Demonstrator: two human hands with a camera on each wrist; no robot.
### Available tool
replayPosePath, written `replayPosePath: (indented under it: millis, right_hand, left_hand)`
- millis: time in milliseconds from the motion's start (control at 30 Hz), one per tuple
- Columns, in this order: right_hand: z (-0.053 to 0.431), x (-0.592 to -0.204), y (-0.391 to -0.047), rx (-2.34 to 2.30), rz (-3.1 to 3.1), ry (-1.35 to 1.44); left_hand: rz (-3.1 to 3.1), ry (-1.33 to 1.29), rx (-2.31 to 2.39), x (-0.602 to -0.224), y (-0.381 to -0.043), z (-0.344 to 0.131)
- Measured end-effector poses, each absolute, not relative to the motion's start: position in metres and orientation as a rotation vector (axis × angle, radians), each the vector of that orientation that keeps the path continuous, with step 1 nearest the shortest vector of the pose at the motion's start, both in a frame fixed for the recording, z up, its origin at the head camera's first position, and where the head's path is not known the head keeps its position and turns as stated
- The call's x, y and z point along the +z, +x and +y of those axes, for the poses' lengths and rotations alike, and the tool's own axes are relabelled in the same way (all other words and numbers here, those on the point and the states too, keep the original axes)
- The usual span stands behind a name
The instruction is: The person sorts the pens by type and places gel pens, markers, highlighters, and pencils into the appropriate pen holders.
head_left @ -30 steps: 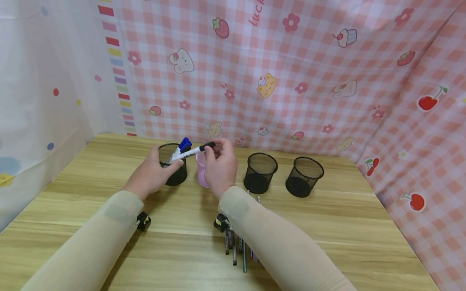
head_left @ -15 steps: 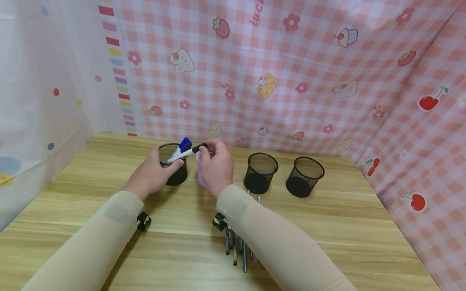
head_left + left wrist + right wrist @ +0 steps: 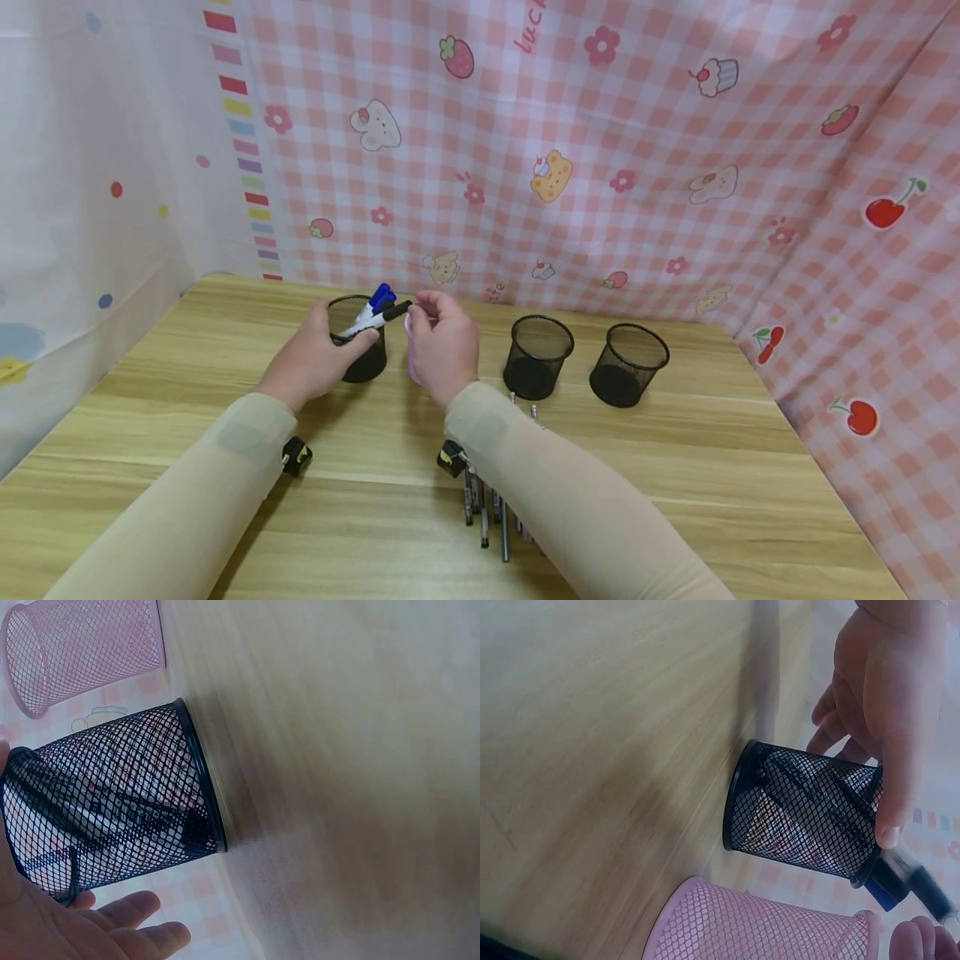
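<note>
My left hand (image 3: 311,354) holds a black mesh pen cup (image 3: 365,360) by its rim, thumb on the near side and fingers beyond. A blue-capped marker (image 3: 381,296) leans in that cup. Beside it a white marker with a black cap (image 3: 396,311) slants out towards the right. My right hand (image 3: 447,346) is just off the end of the black cap, its fingers loosely bent. In the right wrist view a narrow gap shows between those fingertips (image 3: 907,941) and the blurred cap. Partly behind the right hand stands a pink mesh pen cup (image 3: 765,930).
Two more black mesh cups (image 3: 538,358) (image 3: 628,367) stand to the right, with nothing seen in them. Several pens (image 3: 485,508) lie on the wooden table (image 3: 360,517) under my right forearm. A pink checked cloth (image 3: 510,108) hangs behind the table.
The black-capped marker has slid down and left into the cup, out of my right fingers. My right hand has shifted slightly left. The left hand keeps its hold.
</note>
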State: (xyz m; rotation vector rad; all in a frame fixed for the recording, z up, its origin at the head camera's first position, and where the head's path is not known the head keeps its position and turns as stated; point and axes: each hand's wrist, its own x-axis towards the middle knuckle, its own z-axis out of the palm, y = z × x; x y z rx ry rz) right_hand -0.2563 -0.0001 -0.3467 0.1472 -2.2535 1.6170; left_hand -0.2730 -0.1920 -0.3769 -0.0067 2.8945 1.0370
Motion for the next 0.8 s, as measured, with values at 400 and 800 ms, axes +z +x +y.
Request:
replayPosePath:
  millis: [400, 800]
  right_hand:
    - [0.0000, -0.3444, -0.2524, 1.573, -2.343, 0.145]
    - [0.0081, -0.3426, -0.2471, 1.584, -2.370, 0.141]
  left_hand:
    - [2.888, -0.023, 1.037, -0.3766, -0.2735, -0.1908]
    - [2.884, -0.021, 1.050, -0.3761, -0.2722, -0.1915]
